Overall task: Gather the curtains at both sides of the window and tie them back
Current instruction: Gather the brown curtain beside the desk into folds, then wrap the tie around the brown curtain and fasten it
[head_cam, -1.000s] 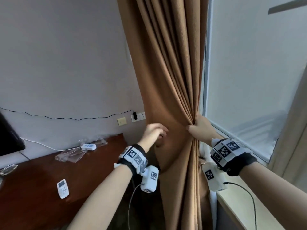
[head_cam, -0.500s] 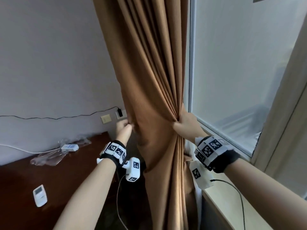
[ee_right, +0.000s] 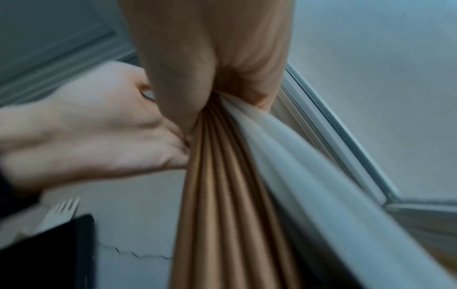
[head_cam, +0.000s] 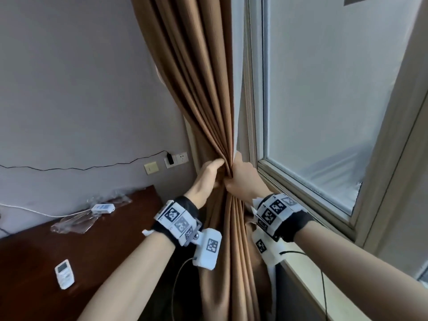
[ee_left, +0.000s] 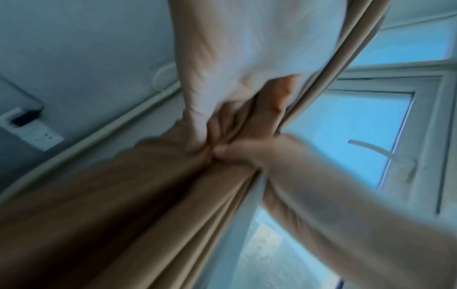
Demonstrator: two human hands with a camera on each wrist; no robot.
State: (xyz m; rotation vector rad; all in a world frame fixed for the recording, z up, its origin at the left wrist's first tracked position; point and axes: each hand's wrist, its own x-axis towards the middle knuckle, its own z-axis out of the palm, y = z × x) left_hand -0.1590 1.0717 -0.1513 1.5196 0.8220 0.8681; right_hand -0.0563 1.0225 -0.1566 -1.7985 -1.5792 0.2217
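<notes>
A brown pleated curtain (head_cam: 208, 100) hangs at the left side of the window (head_cam: 324, 100) and is bunched into a narrow waist at hand height. My left hand (head_cam: 212, 171) grips the bunch from the left, fingers curled round the folds. From the window side my right hand (head_cam: 242, 177) grips the same waist, touching the left hand. The right wrist view shows the left hand (ee_right: 99, 127) against the pleats (ee_right: 222, 195), with a pale lining (ee_right: 284, 146) on the window side. In the blurred left wrist view the curtain (ee_left: 148, 195) meets my right forearm (ee_left: 321, 185). No tie-back shows.
A dark wooden desk (head_cam: 104, 239) stands to the left, with a white remote (head_cam: 64, 276), a white adapter (head_cam: 103, 208) and clear plastic wrap on it. A wall socket with a black plug (head_cam: 176, 158) is behind it. The window sill (head_cam: 301, 274) runs under my right arm.
My left hand has moved right from the curtain's loose left edge to the gathered waist, meeting the right hand. The curtain is now bunched much narrower. The right hand kept its grip.
</notes>
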